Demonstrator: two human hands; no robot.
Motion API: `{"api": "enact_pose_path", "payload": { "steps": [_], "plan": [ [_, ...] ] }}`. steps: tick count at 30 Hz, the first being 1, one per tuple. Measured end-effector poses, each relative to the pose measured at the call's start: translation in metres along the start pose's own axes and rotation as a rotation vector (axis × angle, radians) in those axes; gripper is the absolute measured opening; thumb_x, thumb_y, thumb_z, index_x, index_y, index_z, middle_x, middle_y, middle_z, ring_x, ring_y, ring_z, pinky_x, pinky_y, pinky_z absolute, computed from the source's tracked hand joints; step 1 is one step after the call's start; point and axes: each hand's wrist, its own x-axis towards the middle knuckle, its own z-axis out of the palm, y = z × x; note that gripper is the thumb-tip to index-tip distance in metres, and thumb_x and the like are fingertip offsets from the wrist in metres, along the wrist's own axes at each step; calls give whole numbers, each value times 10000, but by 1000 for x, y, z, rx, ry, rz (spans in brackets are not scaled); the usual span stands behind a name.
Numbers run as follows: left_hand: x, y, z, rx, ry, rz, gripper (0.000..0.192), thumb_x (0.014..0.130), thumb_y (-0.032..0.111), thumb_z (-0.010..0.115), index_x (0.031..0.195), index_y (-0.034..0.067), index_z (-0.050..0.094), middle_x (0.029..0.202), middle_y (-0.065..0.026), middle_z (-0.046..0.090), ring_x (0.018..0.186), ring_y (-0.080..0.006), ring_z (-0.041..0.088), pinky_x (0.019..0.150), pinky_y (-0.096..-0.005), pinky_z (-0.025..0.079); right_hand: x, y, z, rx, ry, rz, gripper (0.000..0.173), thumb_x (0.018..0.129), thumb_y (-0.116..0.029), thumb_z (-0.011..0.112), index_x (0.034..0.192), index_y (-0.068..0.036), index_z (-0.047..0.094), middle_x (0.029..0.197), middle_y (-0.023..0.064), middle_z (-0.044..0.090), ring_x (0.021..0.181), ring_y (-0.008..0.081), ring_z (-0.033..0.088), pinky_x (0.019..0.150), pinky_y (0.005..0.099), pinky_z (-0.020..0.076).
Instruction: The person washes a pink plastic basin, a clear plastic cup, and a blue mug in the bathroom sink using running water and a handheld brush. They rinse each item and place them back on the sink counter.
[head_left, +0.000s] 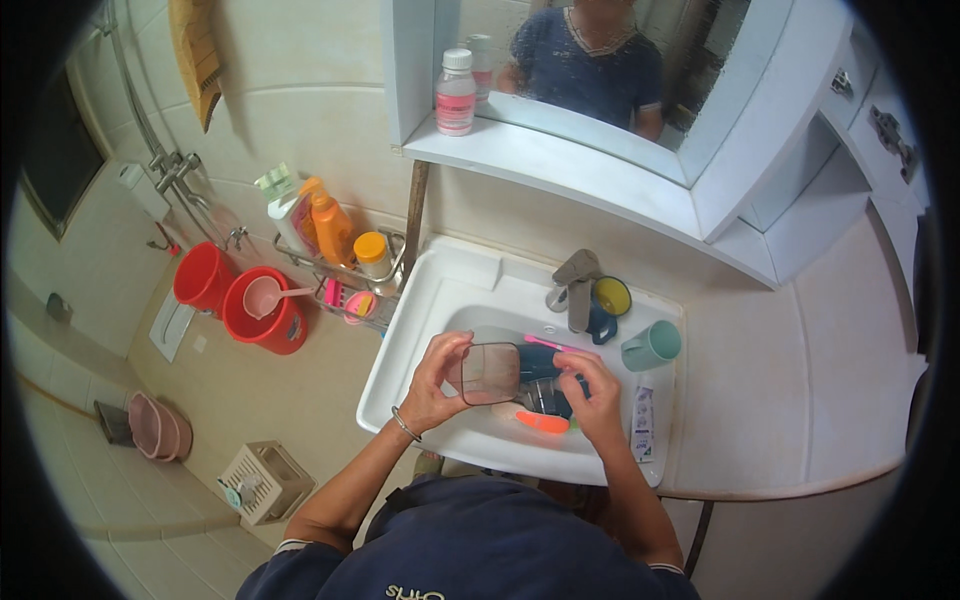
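Over the white washbasin, my left hand grips a clear, smoke-tinted plastic cup by its side, its rounded-square end facing up. My right hand hovers to the right with curled fingers; whether anything is pinched between them is hidden. Below the hands, the bowl holds a second clear cup, something dark blue, an orange-backed brush and a pink toothbrush. By the faucet stands a dark blue mug with a yellow inside. A green mug is on the right ledge.
A toothpaste tube lies on the basin's right rim. Left of the basin hangs a wire rack with bottles. Red buckets and a beige plastic stool stand on the floor. A mirror cabinet shelf overhangs the back, bearing a white-capped bottle.
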Motion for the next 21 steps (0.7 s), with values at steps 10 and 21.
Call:
{"api": "enact_pose_path", "payload": {
  "steps": [10,21],
  "plan": [
    [25,44,-11,415,-283,14,821,570,133,869,1311,101,516,1187,-129,550,1113,-304,539,945,-373,460,10,-45,15,-775,-472,-479,552,738,-282,749,1208,-49,577,1283,83,522,1302,234,393,1109,516,235],
    [39,37,-9,277,-584,25,796,588,124,846,1312,126,516,1154,-131,565,1075,-324,549,922,-397,467,1,-14,40,-560,-584,-348,514,799,-252,687,1262,-94,531,1325,64,492,1336,233,360,1037,505,276]
  ]
}}
